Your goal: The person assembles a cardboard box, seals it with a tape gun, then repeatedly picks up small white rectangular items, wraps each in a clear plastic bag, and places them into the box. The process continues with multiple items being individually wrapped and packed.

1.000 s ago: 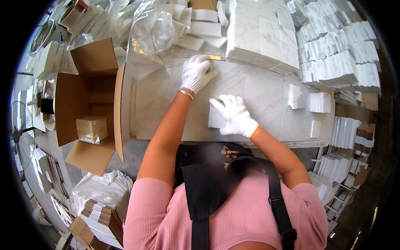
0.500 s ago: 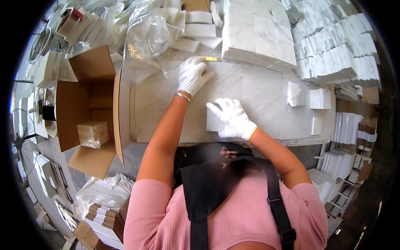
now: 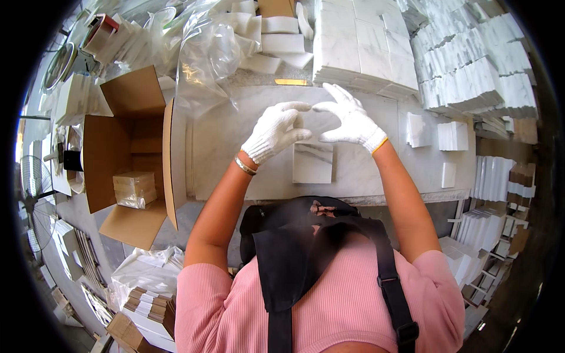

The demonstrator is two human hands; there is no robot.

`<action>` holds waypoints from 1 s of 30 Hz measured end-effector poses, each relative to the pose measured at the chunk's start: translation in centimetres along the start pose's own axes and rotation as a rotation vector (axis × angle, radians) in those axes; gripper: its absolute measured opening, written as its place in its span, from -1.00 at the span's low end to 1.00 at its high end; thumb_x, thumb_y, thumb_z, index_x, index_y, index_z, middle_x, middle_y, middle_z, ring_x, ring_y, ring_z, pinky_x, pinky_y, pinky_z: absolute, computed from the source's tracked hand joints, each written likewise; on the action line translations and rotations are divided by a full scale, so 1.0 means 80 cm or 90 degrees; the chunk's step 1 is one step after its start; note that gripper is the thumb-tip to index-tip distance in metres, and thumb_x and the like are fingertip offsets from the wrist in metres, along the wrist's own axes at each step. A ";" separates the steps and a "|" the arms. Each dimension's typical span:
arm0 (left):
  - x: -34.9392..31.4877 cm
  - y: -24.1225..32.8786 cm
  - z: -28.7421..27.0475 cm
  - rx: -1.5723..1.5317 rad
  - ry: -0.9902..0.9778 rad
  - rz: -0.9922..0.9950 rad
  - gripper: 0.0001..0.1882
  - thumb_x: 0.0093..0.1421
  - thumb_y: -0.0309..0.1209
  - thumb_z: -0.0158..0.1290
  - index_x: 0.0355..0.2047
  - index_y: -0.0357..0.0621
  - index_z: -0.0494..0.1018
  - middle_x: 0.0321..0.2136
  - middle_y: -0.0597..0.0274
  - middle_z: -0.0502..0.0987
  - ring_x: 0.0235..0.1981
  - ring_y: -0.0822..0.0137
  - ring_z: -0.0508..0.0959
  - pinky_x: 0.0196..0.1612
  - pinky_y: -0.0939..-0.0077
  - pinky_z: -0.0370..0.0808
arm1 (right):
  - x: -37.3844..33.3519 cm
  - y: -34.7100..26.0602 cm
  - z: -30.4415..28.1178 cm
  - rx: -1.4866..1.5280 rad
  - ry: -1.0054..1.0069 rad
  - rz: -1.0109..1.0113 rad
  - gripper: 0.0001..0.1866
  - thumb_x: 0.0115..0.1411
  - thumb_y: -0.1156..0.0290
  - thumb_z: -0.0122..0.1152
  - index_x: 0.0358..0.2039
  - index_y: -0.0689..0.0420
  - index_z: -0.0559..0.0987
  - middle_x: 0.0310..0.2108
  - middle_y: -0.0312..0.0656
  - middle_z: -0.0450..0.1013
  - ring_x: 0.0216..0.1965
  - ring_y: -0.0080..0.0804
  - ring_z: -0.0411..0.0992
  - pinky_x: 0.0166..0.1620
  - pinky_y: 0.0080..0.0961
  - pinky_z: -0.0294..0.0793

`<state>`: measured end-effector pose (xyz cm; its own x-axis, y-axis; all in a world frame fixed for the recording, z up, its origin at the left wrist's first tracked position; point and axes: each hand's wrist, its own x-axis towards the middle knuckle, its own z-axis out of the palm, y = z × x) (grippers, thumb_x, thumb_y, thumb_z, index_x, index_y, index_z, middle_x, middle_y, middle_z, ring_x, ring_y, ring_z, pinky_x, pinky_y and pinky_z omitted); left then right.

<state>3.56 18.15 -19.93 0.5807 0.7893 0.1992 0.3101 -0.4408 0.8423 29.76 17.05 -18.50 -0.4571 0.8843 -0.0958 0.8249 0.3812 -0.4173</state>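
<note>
Both my hands wear white knit gloves and hover over the marble-topped bench. My left hand (image 3: 275,132) has its fingers curved and its thumb apart, with nothing seen in it. Opposite it, my right hand (image 3: 353,121) spreads its fingers, also holding nothing I can see. The fingertips of the two hands face each other across a small gap. Just nearer to me than that gap lies a white marble tile (image 3: 312,165) with grey veins, flat on the bench (image 3: 235,176). A flat yellow strip (image 3: 291,82) rests by the bench's far edge, beyond my left hand.
An upright open cardboard box (image 3: 97,159) stands at left with a plastic-wrapped block (image 3: 134,189) inside. Clear plastic sheeting (image 3: 209,53) and foam pieces (image 3: 282,42) lie behind. Tile stacks (image 3: 368,47) fill the far right; small white stacks (image 3: 452,137) sit on the bench's right end.
My left hand has left the yellow strip and come nearer to me. My right hand has lifted off the tile and moved up and right, uncovering it.
</note>
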 end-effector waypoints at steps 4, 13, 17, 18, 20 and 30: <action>-0.051 0.004 0.014 0.048 -0.047 0.038 -0.68 0.01 -0.22 0.38 -0.51 -0.10 0.47 0.12 0.18 0.59 0.12 0.03 0.52 0.10 0.15 0.45 | -0.039 -0.007 0.027 0.085 -0.019 -0.089 -0.84 -0.03 0.18 0.45 -0.50 -0.06 0.67 0.15 -0.25 0.52 0.30 -0.11 0.35 0.25 -0.11 0.33; -0.121 -0.019 0.054 0.218 -0.063 0.180 -0.74 0.01 -0.22 0.34 -0.48 -0.03 0.48 0.08 0.30 0.59 0.17 0.07 0.51 0.12 0.05 0.45 | -0.123 -0.056 0.025 0.037 -0.029 -0.131 -0.86 0.02 0.26 0.46 -0.44 -0.01 0.69 -0.01 -0.26 0.60 0.15 -0.17 0.48 0.14 -0.21 0.41; -0.120 -0.022 0.054 0.226 -0.075 0.197 -0.74 0.01 -0.21 0.34 -0.46 -0.02 0.50 0.09 0.30 0.59 0.18 0.05 0.50 0.15 0.00 0.44 | -0.101 -0.044 0.001 0.198 0.073 -0.016 -0.83 0.17 0.27 0.40 -0.29 0.05 0.71 -0.12 -0.19 0.63 0.06 -0.13 0.53 0.16 -0.18 0.42; -0.118 -0.021 0.053 0.227 -0.079 0.198 -0.75 0.01 -0.21 0.34 -0.46 -0.02 0.51 0.09 0.30 0.59 0.18 0.04 0.50 0.15 -0.01 0.44 | -0.089 -0.040 0.002 0.173 0.128 -0.006 -0.78 0.19 0.24 0.38 -0.20 0.04 0.71 -0.07 -0.17 0.62 0.09 -0.13 0.51 0.17 -0.18 0.42; -0.117 -0.021 0.051 0.225 -0.086 0.203 -0.75 0.01 -0.21 0.34 -0.44 -0.01 0.52 0.10 0.29 0.58 0.18 0.04 0.50 0.16 -0.02 0.43 | -0.065 -0.046 0.016 0.102 0.187 -0.013 -0.68 0.24 0.18 0.33 -0.04 0.00 0.67 0.05 -0.14 0.56 0.16 -0.11 0.46 0.21 -0.16 0.38; -0.147 0.001 0.011 0.018 -0.031 -0.012 -0.84 0.07 -0.28 0.34 -0.41 -0.02 0.61 -0.15 0.26 0.67 -0.05 0.14 0.61 0.04 0.18 0.46 | -0.093 -0.077 0.130 -0.110 0.095 -0.152 -0.41 0.22 -0.06 0.25 0.25 -0.25 0.51 0.37 -0.16 0.28 0.40 -0.04 0.20 0.39 0.18 0.09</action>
<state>-2.57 8.48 -22.65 0.6101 0.7764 0.1580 0.3429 -0.4385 0.8307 24.65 5.33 -24.64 -0.6010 0.7895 0.1248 0.7504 0.6111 -0.2520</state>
